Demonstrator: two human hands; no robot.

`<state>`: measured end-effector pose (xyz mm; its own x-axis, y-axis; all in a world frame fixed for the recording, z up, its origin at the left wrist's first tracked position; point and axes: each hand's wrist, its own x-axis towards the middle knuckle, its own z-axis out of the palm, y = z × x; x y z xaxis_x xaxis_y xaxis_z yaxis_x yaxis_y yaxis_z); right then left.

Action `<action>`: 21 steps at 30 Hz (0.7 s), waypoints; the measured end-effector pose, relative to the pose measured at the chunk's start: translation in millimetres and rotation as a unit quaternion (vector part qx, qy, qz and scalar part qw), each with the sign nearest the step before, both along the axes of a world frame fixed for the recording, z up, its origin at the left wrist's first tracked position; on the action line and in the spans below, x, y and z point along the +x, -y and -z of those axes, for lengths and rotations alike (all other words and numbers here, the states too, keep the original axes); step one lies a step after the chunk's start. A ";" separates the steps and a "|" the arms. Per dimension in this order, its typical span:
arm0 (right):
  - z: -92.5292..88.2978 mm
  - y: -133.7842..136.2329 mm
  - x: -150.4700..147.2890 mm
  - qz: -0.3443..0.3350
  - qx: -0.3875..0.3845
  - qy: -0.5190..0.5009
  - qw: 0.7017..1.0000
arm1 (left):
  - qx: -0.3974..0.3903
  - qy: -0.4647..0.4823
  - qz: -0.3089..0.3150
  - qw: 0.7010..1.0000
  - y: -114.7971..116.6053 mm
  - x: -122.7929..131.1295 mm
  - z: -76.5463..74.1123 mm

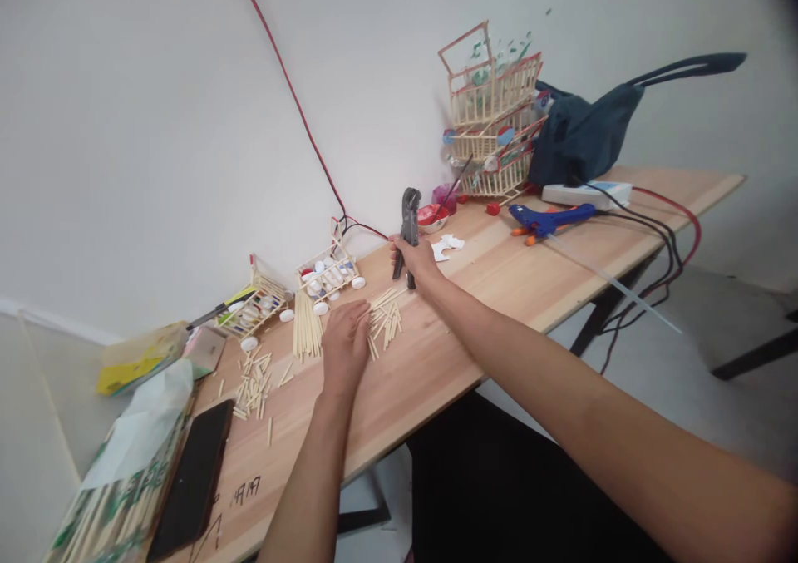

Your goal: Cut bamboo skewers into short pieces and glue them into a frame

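Note:
My right hand (419, 259) is closed around the handles of a grey and black hand cutter (410, 218), its jaws pointing up and away above the table. My left hand (344, 343) is low over the tabletop with its fingers bent together; what they hold, if anything, is hidden. Right beside its fingertips lies a loose pile of short wooden sticks (387, 323). On its other side is a bundle of longer wooden sticks (307, 326). More cut stick pieces (253, 387) are scattered further left.
Small stick-built carts (327, 274) with white wheels stand along the wall, and stacked stick baskets (495, 122) rise at the back. A blue glue gun (552, 218), power strip (587, 195) and dark bag (579, 135) are right. A phone (193, 476) lies at left.

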<state>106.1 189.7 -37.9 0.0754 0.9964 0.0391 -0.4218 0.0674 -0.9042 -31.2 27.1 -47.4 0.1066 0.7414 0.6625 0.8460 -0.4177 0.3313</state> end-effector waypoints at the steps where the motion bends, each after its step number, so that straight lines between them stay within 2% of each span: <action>1: -0.4 0.6 0.0 0.000 0.001 0.000 1.000 | 0.007 -0.005 -0.002 1.000 0.4 -0.9 -0.9; 5: 0.8 0.8 -1.3 -0.002 0.007 0.003 1.000 | -0.008 -0.066 0.039 0.997 0.0 5.6 -1.4; 7: 2.4 -0.7 -2.4 -0.002 0.007 0.004 1.000 | -0.006 -0.076 0.030 0.997 -0.6 7.9 -1.3; 9: 3.8 -2.4 -3.4 -0.001 0.005 0.005 1.000 | 0.008 -0.060 -0.026 0.998 -0.4 2.8 -2.1; 11: 4.9 -3.3 -4.2 -0.002 0.001 0.007 1.000 | 0.016 -0.041 -0.124 0.991 1.3 -11.2 -4.3; 15: 6.4 -2.5 -5.4 -0.005 0.002 0.010 1.000 | -0.027 -0.045 -0.337 0.940 7.7 -51.3 -10.6; 18: 7.1 -1.0 -5.9 -0.008 0.001 0.015 1.000 | -0.127 -0.034 -0.408 0.904 10.3 -70.7 -12.8; 21: 6.9 0.4 -5.9 -0.011 -0.001 0.019 1.000 | -0.172 -0.027 -0.430 0.886 10.5 -74.4 -11.7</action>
<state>100.2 189.3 -44.8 0.0526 0.9979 0.0389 -0.3893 0.0564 -0.9194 -105.6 16.6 -35.7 -0.5700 0.7216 0.3929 0.8216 0.5060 0.2624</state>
